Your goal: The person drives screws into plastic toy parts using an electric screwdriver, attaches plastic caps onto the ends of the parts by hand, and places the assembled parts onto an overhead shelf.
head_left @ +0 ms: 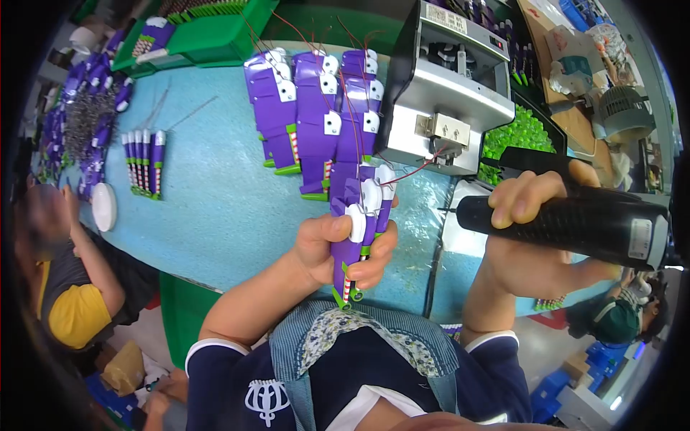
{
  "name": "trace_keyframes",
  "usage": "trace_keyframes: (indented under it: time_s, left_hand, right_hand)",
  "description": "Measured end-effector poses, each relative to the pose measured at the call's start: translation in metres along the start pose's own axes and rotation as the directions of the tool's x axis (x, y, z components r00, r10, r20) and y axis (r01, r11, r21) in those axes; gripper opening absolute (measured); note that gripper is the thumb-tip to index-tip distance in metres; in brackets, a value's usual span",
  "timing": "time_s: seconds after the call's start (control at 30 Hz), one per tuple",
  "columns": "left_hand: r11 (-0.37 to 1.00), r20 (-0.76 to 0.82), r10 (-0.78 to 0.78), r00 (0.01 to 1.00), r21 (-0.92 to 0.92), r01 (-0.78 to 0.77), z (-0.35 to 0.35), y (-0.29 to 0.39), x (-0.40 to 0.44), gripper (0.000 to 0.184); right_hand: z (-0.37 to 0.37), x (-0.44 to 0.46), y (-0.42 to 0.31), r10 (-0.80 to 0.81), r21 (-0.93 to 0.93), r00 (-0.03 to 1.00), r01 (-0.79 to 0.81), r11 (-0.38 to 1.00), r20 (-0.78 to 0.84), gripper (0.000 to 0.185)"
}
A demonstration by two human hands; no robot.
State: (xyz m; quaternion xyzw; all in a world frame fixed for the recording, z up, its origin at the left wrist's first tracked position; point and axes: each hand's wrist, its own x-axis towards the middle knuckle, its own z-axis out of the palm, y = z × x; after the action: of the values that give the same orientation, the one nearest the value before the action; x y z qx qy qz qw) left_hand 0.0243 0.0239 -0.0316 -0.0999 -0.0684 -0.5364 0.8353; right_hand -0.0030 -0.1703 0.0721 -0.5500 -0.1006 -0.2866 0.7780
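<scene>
My left hand is wrapped round purple toy wing pieces with white ends, green tips and red-and-white stripes. Thin red wires rise from their upper end. In my right hand is a black electric screwdriver, held level, its thin bit pointing left towards the wing pieces but apart from them. Just beyond my left hand, several similar purple wings lie overlapping in rows on the blue table, with red wires attached.
A grey-and-black machine stands behind the screwdriver, beside a tray of green pieces. Slim purple-and-white parts, a white dish and a screw-like metal heap lie left. Green bins stand behind. Other people sit at both sides.
</scene>
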Motion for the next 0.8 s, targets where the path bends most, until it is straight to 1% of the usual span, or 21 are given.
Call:
trace_keyframes:
  time_s: [0.03,0.07,0.13,0.17,0.2,0.23,0.27,0.3,0.33,0.37,0.4,0.47,0.53,0.57,0.6,0.67,0.7,0.73,0.8]
  left_hand:
    - [1.000,0.005,0.002,1.000,-0.004,-0.002,0.001,0.003,0.001,0.051]
    - [1.000,-0.005,-0.003,1.000,0.016,0.003,0.004,0.007,0.001,0.051]
    - [0.979,-0.005,0.044,0.999,0.200,-0.042,0.007,0.017,0.005,0.050]
    - [0.920,0.055,0.028,0.998,0.390,-0.047,0.005,0.031,0.012,0.052]
    - [0.855,-0.298,0.257,0.919,0.513,-0.074,0.038,0.026,0.017,0.051]
    - [0.661,-0.357,0.426,0.831,0.750,-0.016,0.044,0.033,0.020,0.049]
    - [0.415,-0.347,0.595,0.725,0.905,0.093,0.047,0.044,0.026,0.048]
    - [0.413,-0.348,0.598,0.722,0.906,0.095,0.052,0.052,0.036,0.048]
    - [0.170,-0.310,0.679,0.665,0.948,0.269,0.057,0.061,0.048,0.049]
    - [-0.073,-0.242,0.749,0.617,0.895,0.441,0.059,0.069,0.060,0.049]
    - [-0.281,-0.070,0.756,0.651,0.863,0.420,0.051,0.079,0.066,0.055]
    - [-0.543,0.083,0.762,0.642,0.622,0.564,0.048,0.086,0.077,0.061]
    - [-0.561,0.060,0.764,0.642,0.553,0.616,0.044,0.088,0.082,0.062]
    - [-0.559,0.091,0.760,0.644,0.598,0.574,0.042,0.085,0.080,0.063]
    - [-0.590,0.147,0.760,0.634,0.567,0.575,0.044,0.081,0.076,0.055]
    - [-0.697,0.346,0.691,0.635,0.552,0.458,0.044,0.078,0.062,0.060]
    - [-0.773,0.472,0.630,0.617,0.459,0.438,0.042,0.078,0.053,0.052]
    - [-0.761,0.475,0.642,0.602,0.493,0.422,0.052,0.077,0.040,0.041]
    - [-0.728,0.462,0.682,0.566,0.500,0.469,0.064,0.091,0.006,0.031]
  right_hand:
    - [-0.001,-0.002,0.001,0.014,0.046,0.998,-0.011,0.999,-0.054,0.104]
    - [-0.002,-0.002,0.002,0.004,0.064,0.998,0.000,0.998,-0.061,0.104]
    - [-0.006,-0.003,0.001,0.049,0.074,0.998,-0.046,0.996,-0.028,0.106]
    - [-0.008,-0.004,0.001,0.038,0.085,0.999,-0.035,0.996,-0.033,0.106]
    - [-0.010,-0.005,0.001,0.048,0.083,0.998,-0.045,0.996,-0.037,0.106]
    - [-0.011,-0.007,0.002,0.063,0.081,0.997,-0.060,0.995,-0.040,0.106]
    - [-0.009,-0.007,0.003,0.062,0.087,0.997,-0.058,0.994,-0.041,0.106]
    - [-0.006,-0.008,0.003,0.052,0.043,0.996,-0.049,0.998,-0.069,0.098]
    - [-0.003,-0.008,0.003,0.043,-0.003,0.995,-0.044,0.999,-0.091,0.090]
    - [-0.002,-0.009,0.004,0.046,0.002,0.995,-0.046,0.999,-0.084,0.090]
    - [-0.001,-0.010,0.005,0.046,0.000,0.996,-0.046,0.999,-0.079,0.090]
    - [0.002,-0.011,0.006,0.049,0.013,0.997,-0.048,0.999,-0.060,0.090]
    - [0.003,-0.011,0.007,0.042,0.014,0.998,-0.042,0.999,-0.046,0.089]
    - [0.006,-0.012,0.006,0.067,0.026,0.996,-0.065,0.998,-0.055,0.088]
    - [0.007,-0.010,0.007,0.054,0.043,0.999,-0.054,0.998,-0.004,0.087]
    - [0.008,-0.010,0.009,0.092,-0.005,0.994,-0.092,0.996,-0.066,0.096]
    - [0.008,-0.010,0.010,0.100,-0.016,0.992,-0.102,0.995,-0.070,0.095]
    - [0.008,-0.010,0.011,0.099,-0.034,0.992,-0.101,0.994,-0.076,0.095]
    - [0.007,-0.009,0.015,0.097,-0.036,0.993,-0.099,0.994,-0.064,0.091]
